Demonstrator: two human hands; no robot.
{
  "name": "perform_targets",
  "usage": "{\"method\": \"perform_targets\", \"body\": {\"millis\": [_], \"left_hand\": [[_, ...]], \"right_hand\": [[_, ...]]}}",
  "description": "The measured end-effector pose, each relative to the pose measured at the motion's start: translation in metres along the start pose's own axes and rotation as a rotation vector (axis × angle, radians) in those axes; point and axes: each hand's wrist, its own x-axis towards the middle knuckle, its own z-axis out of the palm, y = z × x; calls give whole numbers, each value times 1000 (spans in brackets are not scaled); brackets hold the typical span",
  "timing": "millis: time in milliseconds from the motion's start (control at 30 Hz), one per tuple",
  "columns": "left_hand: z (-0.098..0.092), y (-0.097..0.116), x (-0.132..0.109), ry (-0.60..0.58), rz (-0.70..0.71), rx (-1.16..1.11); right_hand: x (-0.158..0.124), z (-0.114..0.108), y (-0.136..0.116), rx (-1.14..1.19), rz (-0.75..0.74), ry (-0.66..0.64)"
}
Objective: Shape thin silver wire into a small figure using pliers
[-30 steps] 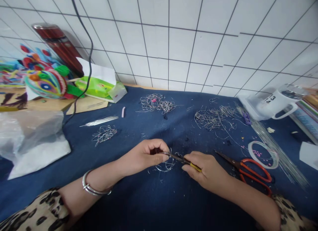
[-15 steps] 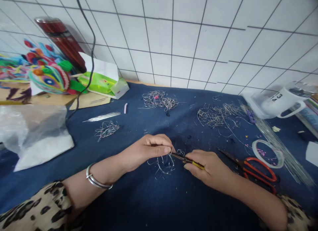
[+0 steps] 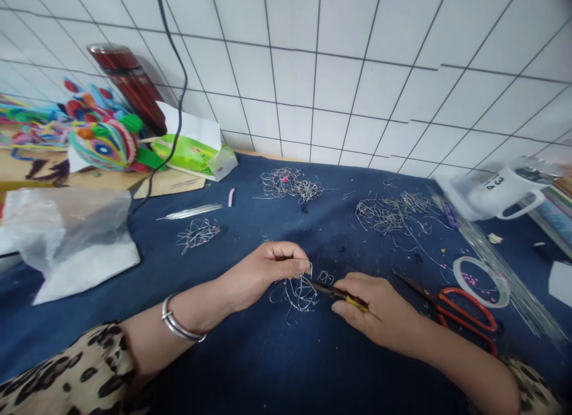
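Pinched between the thumb and fingers of my left hand (image 3: 268,269) is a thin silver wire (image 3: 301,296), bent into a loose tangle that hangs below the fingertips. My right hand (image 3: 373,305) is closed around pliers (image 3: 333,291) with dark jaws and yellow-and-black handles. The jaw tips point left and lie against or close to the wire just below my left fingertips; whether they grip it I cannot tell. A small wire loop (image 3: 326,277) shows just above the pliers.
Tangled wire heaps (image 3: 384,212) lie farther back on the dark blue cloth (image 3: 250,361). Red-handled scissors (image 3: 465,311) and a clear ring-shaped dish (image 3: 481,282) with pink beads are right, near straight wires (image 3: 513,272) and a white mug (image 3: 504,189). A plastic bag (image 3: 84,242) lies left.
The view has shifted slightly, so the surroundings sit a little lower and, on the left, farther right. The plier jaws have dropped slightly away from my left fingertips, and a wire bend shows there.
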Motion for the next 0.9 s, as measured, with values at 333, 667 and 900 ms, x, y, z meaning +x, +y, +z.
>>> {"method": "perform_targets", "body": {"millis": [333,667,900], "left_hand": [[4,-1,-1,67,25,-27],[10,-2,-2,79,81,2],[8,-2,-1,30,98,17]], "right_hand": [[-3,-8,-7,-38,104,52],[-6,0,-5,-132,43,91],[-7,4,-2,-154,6,160]]}}
